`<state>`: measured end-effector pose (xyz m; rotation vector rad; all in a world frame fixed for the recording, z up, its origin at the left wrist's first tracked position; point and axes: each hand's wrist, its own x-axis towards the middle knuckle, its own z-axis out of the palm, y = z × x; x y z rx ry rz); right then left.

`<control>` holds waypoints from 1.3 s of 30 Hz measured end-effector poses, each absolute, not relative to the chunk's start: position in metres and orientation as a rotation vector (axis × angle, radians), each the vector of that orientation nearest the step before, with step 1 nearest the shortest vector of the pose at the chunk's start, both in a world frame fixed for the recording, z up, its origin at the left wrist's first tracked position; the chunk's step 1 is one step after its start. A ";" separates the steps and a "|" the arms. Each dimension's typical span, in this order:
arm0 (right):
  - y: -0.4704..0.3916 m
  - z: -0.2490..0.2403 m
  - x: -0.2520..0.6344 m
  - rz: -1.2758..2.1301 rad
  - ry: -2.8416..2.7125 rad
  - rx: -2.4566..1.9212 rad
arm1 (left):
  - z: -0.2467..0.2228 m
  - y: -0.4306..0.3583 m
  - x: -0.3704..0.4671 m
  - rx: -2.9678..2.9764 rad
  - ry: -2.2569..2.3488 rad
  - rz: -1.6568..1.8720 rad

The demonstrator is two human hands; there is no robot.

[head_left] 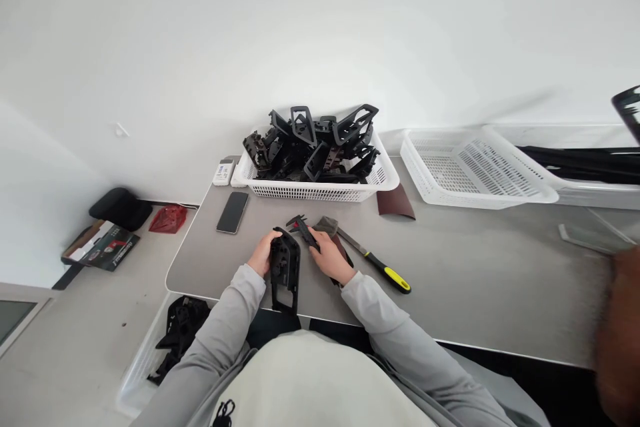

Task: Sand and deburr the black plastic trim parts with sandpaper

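Head view, facing down over a grey tabletop [465, 267]. At left, a phone [233, 212] lies flat, clear of both hands. The left hand [261, 255] grips a black plastic frame [286, 267] by its upper left side, seemingly so that its ribbed face stays uncovered. Behind, a white basket [310, 193] holds a heap of similar black parts, apparently within reach. The right hand [330, 257] is closed around a caliper [306, 230], its measuring end pointing forward and left, free of the fingers. Just right, a file [390, 275] lies with its yellow-and-black handle towards the person. At far right, a co-worker's arm [617, 333] is blurred.
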<state>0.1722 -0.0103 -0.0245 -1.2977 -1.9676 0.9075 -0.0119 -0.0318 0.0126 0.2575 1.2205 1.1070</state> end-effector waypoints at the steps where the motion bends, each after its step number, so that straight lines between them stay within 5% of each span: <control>1: -0.008 -0.026 0.168 0.907 -1.955 -1.275 | 0.011 -0.031 -0.012 0.244 1.217 1.112; 12: 0.002 -0.006 0.176 0.696 -1.930 -1.347 | 0.006 -0.019 -0.014 0.315 1.220 1.036; 17: -0.006 0.005 0.217 0.214 -2.091 -1.915 | 0.003 -0.006 -0.008 0.367 1.226 1.006; 28: 0.004 0.006 0.253 0.337 -2.027 -2.052 | -0.001 0.021 0.005 0.499 1.147 1.078; 39: -0.001 0.011 0.223 0.875 -2.208 -1.279 | -0.007 0.011 0.008 0.635 1.120 1.181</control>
